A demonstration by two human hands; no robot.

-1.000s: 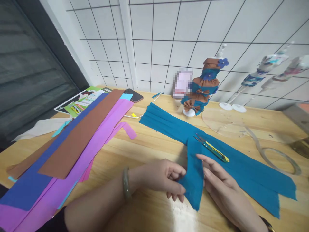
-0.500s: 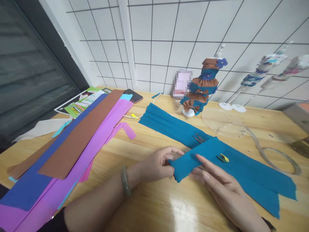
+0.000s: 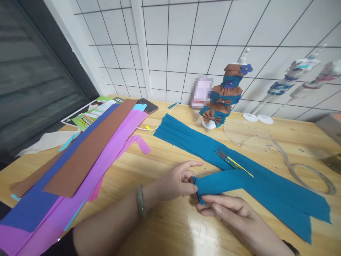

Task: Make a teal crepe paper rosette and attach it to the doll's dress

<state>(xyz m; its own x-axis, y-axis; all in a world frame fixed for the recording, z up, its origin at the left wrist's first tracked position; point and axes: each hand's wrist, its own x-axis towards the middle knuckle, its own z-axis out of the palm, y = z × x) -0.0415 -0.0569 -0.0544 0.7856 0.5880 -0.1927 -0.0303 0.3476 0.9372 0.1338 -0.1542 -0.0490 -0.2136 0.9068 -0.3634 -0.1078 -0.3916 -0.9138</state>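
A long teal fabric strip lies across the wooden table. One narrow flap of it is folded toward me. My left hand, with a green bangle on its wrist, pinches the flap's end; the index finger sticks out. My right hand lies under and beside the same end, fingers pressed along its lower edge. Small yellow-handled scissors rest on the strip just behind the flap, partly covered by it.
Brown, blue and pink paper strips lie at left, with a phone and leaflets behind. A dressed doll stand and two more figures stand by the grid wall. Clear plastic shapes lie at right.
The flap has been gathered narrower and pulled toward me, uncovering more of the scissors. My right hand has dropped from on top of the flap to its lower edge.
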